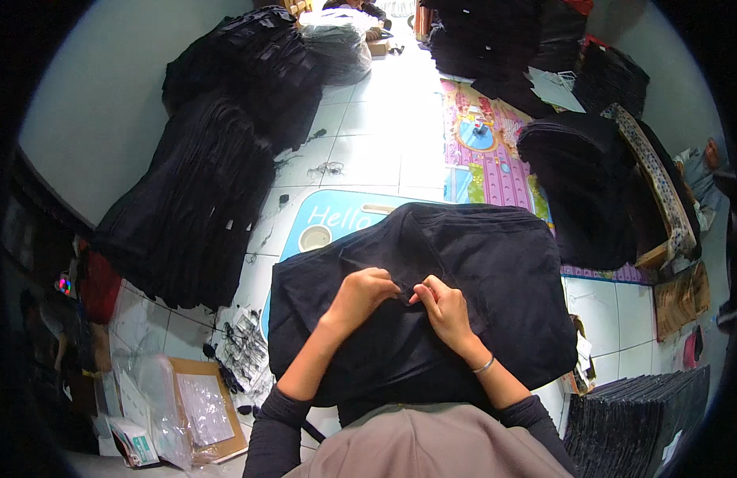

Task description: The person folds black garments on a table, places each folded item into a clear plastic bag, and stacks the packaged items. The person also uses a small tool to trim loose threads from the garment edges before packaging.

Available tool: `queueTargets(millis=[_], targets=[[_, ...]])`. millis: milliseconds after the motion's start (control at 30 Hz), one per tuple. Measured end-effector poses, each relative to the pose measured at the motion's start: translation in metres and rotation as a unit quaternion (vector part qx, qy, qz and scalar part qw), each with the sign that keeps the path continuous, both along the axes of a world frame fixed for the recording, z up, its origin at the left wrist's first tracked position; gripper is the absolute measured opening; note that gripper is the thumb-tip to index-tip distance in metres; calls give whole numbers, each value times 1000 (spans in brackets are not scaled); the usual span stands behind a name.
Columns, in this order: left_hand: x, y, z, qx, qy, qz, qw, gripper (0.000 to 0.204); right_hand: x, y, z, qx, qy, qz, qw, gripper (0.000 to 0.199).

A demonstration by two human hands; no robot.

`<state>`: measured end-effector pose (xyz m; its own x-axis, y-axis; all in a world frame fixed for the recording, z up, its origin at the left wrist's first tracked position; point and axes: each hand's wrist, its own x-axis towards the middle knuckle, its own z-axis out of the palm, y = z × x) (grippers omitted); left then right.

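Note:
A black garment (480, 263) lies spread over my lap and the blue mat (329, 209) in front of me. My left hand (367, 288) and my right hand (440, 301) meet at the garment's middle. Both pinch a small fold of the black cloth between fingertips, almost touching each other. A thin bracelet circles my right wrist. What sits inside the pinched fold is hidden by the fingers.
Tall stacks of black garments (201, 183) stand at the left and more piles (591, 175) at the right and back. A small round white cup (314, 237) rests on the mat. Clear bags and cardboard (201, 410) lie lower left, flat black packs (639, 410) lower right.

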<state>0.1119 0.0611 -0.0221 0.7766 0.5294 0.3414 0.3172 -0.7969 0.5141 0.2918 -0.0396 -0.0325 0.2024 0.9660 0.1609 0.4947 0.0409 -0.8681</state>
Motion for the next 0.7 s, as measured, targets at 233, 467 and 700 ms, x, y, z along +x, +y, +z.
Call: queueTargets(millis=[233,467,700], targets=[[-11,22,-14,-484,-185,84,851,9,0,-4,5,7,-38,14,999,43],[-14,21,-36,-544,-306,138,769,11,-14,4,0,67,-185,-2,980,42],[-15,21,-36,-558,-317,122,757,12,-30,22,-8,92,-281,-22,955,39]])
